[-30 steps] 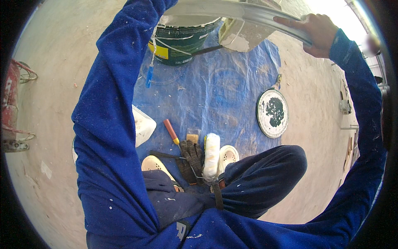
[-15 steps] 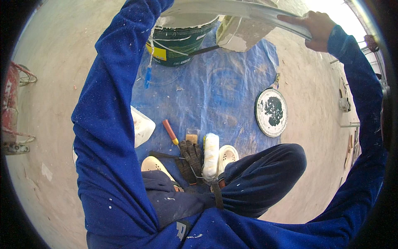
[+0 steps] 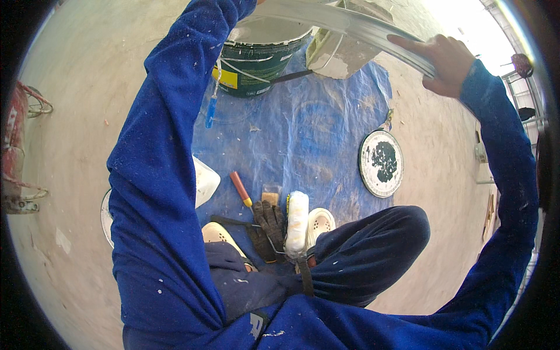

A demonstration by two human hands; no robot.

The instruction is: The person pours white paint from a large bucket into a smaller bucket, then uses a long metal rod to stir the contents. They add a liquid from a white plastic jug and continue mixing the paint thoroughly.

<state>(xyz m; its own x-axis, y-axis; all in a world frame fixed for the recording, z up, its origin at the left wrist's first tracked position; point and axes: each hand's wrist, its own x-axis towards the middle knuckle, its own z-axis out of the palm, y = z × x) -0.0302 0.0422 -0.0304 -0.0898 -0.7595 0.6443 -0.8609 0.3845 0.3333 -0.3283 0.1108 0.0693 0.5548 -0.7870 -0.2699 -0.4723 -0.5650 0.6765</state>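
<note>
A long pale, ridged strip [image 3: 356, 26] crosses the top of the view. My right hand [image 3: 446, 67] grips its right part, index finger lying along it. My left hand [image 3: 258, 2] is mostly cut off at the upper edge, near the strip's left part, its fingers hidden. Below the strip, a dark green bucket [image 3: 254, 76] with a yellow label and pale rim stands on a blue plastic sheet [image 3: 309, 140], beside a pale, plaster-smeared container [image 3: 344, 55]. A blue handle [image 3: 212, 111] hangs at the bucket's left side.
Between my cream clogs [image 3: 319, 224] lie dark gloves [image 3: 267, 221], a white roller [image 3: 296, 219], a red-handled tool [image 3: 239, 186] and a small block [image 3: 270, 197]. A paint-marked lid [image 3: 380, 164] lies right, a white container [image 3: 205, 181] left. Red equipment [image 3: 17, 143] stands far left.
My right hand and the right part of the strip have moved a little downward. The things on the sheet appear slightly shifted in the view, keeping their arrangement.
</note>
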